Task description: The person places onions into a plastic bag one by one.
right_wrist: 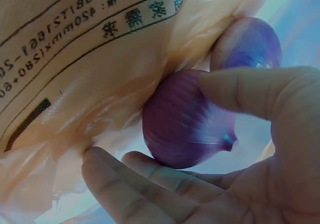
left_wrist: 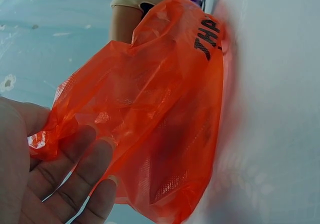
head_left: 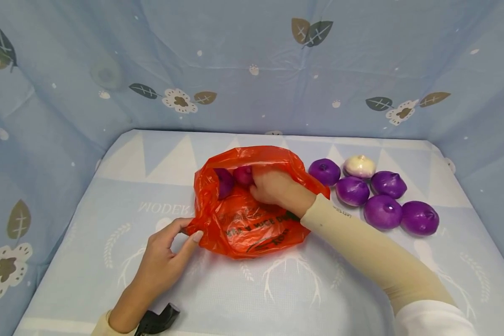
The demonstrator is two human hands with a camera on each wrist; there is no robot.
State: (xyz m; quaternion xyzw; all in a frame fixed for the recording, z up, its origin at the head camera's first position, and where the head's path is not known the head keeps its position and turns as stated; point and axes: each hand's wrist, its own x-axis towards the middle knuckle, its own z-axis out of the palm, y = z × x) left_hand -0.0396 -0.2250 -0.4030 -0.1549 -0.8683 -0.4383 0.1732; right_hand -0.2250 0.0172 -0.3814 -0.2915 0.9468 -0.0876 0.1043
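Onion (right_wrist: 187, 119) number one for attention is the purple one in the right hand (head_left: 273, 186), inside the orange plastic bag (head_left: 245, 219) that lies on the pale blue cloth (head_left: 109, 196). Going left to right from that bag: the left hand (head_left: 164, 254) sits at the bag's near-left corner, thumb and fingertips pinching a fold of the thin film, as the left wrist view also shows (left_wrist: 75, 159). In the bag's mouth the right hand is buried to the wrist, its thumb and fingers curled round the onion; a second purple onion (right_wrist: 247, 44) rests just behind it, touching or nearly so. To the right of the bag, out on the cloth, lies a cluster of five more purple onions (head_left: 382, 210) with one white onion (head_left: 360, 165) at the far side of the group. The held onion looks firm, round and smooth-skinned, likely a bit slippery and moderately heavy for its size, so a cupped grip round its widest part seems safer than the pointed tip. The bag looks soft, light and crinkly, with no stiffness of its own; its rim or corner is the sensible place to hold it open.
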